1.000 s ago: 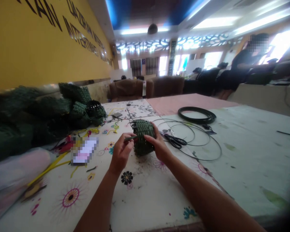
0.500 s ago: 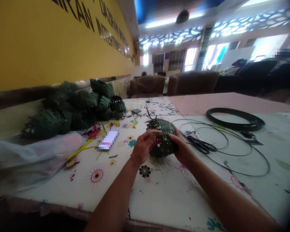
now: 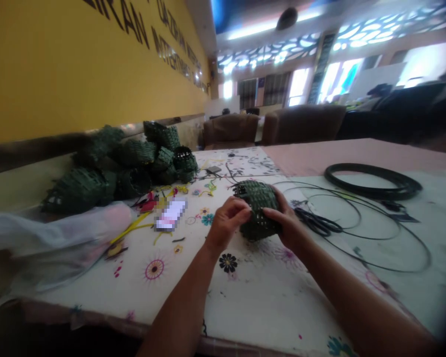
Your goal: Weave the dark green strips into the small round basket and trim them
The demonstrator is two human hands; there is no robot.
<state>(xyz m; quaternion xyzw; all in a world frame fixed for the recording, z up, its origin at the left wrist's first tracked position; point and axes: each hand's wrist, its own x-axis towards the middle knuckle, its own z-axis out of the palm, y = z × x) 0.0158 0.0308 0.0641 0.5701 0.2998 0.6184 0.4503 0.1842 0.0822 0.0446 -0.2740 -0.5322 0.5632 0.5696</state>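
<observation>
Daylight glared white through the far windows (image 3: 429,63), and a ceiling light (image 3: 252,31) glowed above. The tabletop (image 3: 260,307) lay dimmer, with faint, soft shadows. Blur softened the brown chairs (image 3: 305,124), pixelation masked the phone (image 3: 172,215), and darkness rimmed the lower right.

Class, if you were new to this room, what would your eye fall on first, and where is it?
Probably the bright yellow wall, filling the upper left. Next, at the centre, a dark green woven piece, gripped by the right hand, with the left hand pinched at its near left side. Further left, similar woven pieces lie heaped.
</observation>
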